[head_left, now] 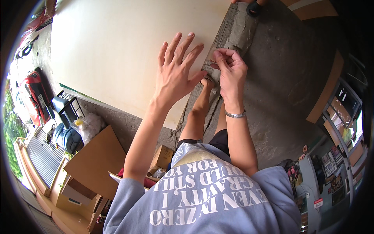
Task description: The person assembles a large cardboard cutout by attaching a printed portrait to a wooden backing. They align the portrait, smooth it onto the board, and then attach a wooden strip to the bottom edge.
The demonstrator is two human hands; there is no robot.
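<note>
A large pale cream board (pixel 117 50) lies in front of me, reaching from the upper left to the middle. My left hand (pixel 174 74) is over its right part, palm down and fingers spread, holding nothing; the thumb points toward the board's right edge. Just beyond that edge, my right hand (pixel 232 70) is closed in a pinch, thumb against fingers. A thin brownish piece (pixel 212 55) shows at the fingertips, next to the board's edge; its kind is unclear. A metal bracelet (pixel 236 114) circles my right wrist.
Rough concrete floor (pixel 280 78) with a raised, cracked ledge (pixel 239 29) runs along the board's right side. Part of another person (pixel 263 2) shows at the top, beside a black round object (pixel 253 9). Brown panels (pixel 95 158) and a cardboard box (pixel 161 156) stand lower left.
</note>
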